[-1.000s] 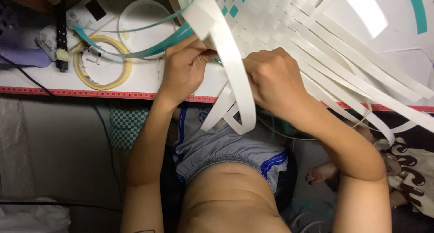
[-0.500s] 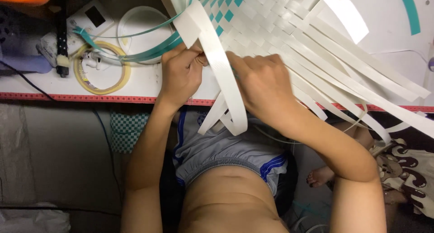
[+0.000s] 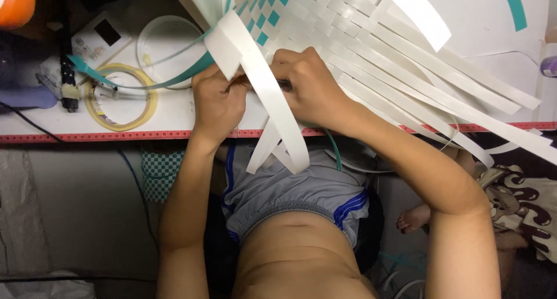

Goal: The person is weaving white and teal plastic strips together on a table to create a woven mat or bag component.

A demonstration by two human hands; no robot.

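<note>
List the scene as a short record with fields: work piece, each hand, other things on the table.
work piece: woven mat of white strips with some teal squares, loose ends fanning over the table edge
left hand: left hand pinches a white strip at the mat's edge
right hand: right hand presses on the weave, gripping a thin dark tool, barely visible
table: white table with red edge
other things: tape roll, clear round lid
</note>
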